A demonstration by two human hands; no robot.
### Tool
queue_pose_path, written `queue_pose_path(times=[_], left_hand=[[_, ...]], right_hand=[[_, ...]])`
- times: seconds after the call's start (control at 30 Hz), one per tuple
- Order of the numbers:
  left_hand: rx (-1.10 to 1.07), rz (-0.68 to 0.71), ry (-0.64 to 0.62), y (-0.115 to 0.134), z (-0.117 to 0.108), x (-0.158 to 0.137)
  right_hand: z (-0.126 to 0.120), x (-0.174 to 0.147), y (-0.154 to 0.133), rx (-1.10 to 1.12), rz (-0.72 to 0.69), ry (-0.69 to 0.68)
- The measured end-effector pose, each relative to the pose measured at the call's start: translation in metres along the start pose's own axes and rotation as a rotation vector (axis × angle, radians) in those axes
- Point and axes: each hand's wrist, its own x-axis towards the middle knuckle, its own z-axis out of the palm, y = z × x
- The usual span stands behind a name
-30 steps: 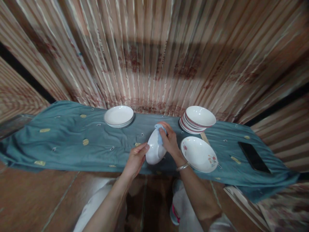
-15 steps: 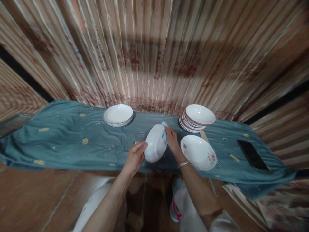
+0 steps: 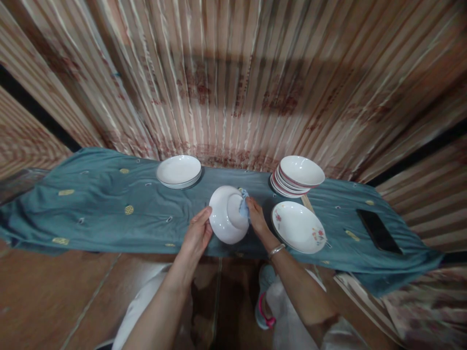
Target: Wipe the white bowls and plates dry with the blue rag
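Note:
A white bowl (image 3: 226,221) is held tilted above the front middle of the cloth-covered table, its underside and foot ring toward me. My left hand (image 3: 199,229) grips the bowl's left rim, thumb on the outside and the other fingers partly hidden. On the opposite side my right hand (image 3: 255,214) presses a light blue cloth (image 3: 243,205) against the bowl's outer wall near the foot ring. A white plate with a flower pattern (image 3: 299,227) lies just to the right of my right hand.
At the back left is a short stack of white plates (image 3: 179,171). A taller stack of red-rimmed bowls (image 3: 302,172) stands back right. Toward the right end lies a black phone (image 3: 378,231) on the green tablecloth (image 3: 105,209). Behind the table hangs a pleated curtain (image 3: 219,87).
The bowl has turned so that more of its underside faces me, and it has shifted slightly left with my left hand. My right hand and the cloth have moved slightly left too.

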Motion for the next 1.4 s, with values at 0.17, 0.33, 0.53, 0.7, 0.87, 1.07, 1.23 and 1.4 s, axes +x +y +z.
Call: queue_pose_path(times=[0.17,0.33,0.53,0.7,0.87,1.07,1.23,1.4], left_hand=[[-0.084,0.03,0.089,0.007,0.001,0.004],[-0.145,0.044,0.182,0.013,0.004,0.006],[-0.167,0.063,0.213,0.016,0.001,0.008],[-0.167,0.078,0.197,0.012,-0.006,0.014],[-0.158,0.097,0.167,0.01,-0.007,0.015],[-0.122,0.093,0.157,0.011,-0.001,0.011],[-0.082,0.086,0.173,0.008,-0.001,0.008],[-0.04,0.096,0.136,0.008,0.002,0.004]], right_hand=[[0.006,-0.018,0.0,0.009,-0.023,0.005],[0.018,-0.043,0.008,-0.058,-0.1,0.001],[0.031,-0.075,0.019,-0.245,-0.241,-0.075],[0.034,-0.094,0.02,-0.466,-0.44,-0.223],[0.035,-0.095,0.013,-0.626,-0.64,-0.255],[0.041,-0.09,-0.002,-0.731,-0.826,-0.262],[0.047,-0.083,-0.019,-0.717,-0.893,-0.283],[0.047,-0.073,-0.033,-0.648,-0.855,-0.281]])
